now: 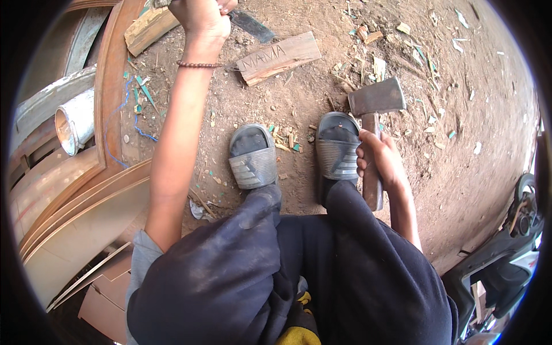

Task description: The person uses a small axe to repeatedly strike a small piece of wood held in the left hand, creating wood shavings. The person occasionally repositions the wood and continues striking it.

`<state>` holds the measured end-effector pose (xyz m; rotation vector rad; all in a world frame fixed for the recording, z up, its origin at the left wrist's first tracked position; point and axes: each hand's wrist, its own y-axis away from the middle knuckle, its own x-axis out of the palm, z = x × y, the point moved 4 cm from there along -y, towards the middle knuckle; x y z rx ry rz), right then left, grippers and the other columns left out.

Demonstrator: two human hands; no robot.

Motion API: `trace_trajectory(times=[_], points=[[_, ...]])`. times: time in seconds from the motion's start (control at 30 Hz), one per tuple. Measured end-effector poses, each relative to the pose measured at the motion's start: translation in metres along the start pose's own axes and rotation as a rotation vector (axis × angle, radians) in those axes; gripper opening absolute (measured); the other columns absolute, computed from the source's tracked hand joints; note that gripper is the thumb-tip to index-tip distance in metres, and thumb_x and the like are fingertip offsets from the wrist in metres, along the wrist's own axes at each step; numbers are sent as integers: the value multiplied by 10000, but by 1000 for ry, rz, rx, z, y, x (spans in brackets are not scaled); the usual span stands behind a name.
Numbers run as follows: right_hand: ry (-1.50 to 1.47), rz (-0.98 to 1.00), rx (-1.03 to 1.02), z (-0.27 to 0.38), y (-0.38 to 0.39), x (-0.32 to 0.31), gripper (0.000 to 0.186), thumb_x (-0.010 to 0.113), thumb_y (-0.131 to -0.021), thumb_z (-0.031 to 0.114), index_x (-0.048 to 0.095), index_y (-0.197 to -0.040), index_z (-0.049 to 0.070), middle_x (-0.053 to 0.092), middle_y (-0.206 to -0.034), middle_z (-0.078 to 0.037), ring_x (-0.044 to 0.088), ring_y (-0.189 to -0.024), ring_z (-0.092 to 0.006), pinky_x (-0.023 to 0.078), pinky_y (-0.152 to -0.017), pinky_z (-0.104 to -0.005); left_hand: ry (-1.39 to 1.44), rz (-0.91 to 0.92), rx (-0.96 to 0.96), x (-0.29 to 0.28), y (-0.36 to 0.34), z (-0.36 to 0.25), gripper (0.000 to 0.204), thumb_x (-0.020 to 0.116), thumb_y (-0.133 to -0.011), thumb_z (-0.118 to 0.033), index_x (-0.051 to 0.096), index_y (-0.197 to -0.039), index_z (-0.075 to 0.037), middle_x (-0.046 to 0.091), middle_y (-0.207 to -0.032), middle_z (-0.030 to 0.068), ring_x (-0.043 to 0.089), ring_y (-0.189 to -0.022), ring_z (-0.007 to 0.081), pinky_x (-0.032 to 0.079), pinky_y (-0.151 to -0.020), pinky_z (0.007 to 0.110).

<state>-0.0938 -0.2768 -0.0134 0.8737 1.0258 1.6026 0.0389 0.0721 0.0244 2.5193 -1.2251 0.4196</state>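
Observation:
My right hand (379, 158) grips the wooden handle of a hatchet (375, 103), whose grey metal head points away from me beside my right sandal (337, 146). My left hand (201, 16) reaches far forward at the top of the picture, closed around something I cannot make out, next to a pale wood block (150, 29) and a dark flat blade (253, 26). A short plank (279, 57) with scratched marks lies on the dirt between the two hands. My left sandal (253, 158) rests on the ground below it.
Curved wooden frames (112, 86) and stacked boards (75, 213) fill the left side, with a metal pipe (75, 121) among them. Wood chips litter the dirt. Part of a motorbike (512, 241) stands at the right edge.

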Motion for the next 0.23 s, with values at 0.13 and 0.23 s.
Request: trace_trajectory(times=[0.13,0.23], points=[[80,0,-7,3,-1,5,216,585,-918,265,477,-968,84,519,-665,-21,498,-478,-104,436,-419,-276,-126,58,34,6,16,7,387,595,-934,-257,383,-622,-175,298,-484,-64,271,-346,61,187,-348,251],[124,0,19,6,2,5,238,559,-932,260,513,-1016,42,529,-705,-34,529,-536,-105,471,-468,-268,-182,106,125,19,27,17,368,628,-914,-207,410,-620,-164,343,-467,-60,312,-336,81,237,-342,264]])
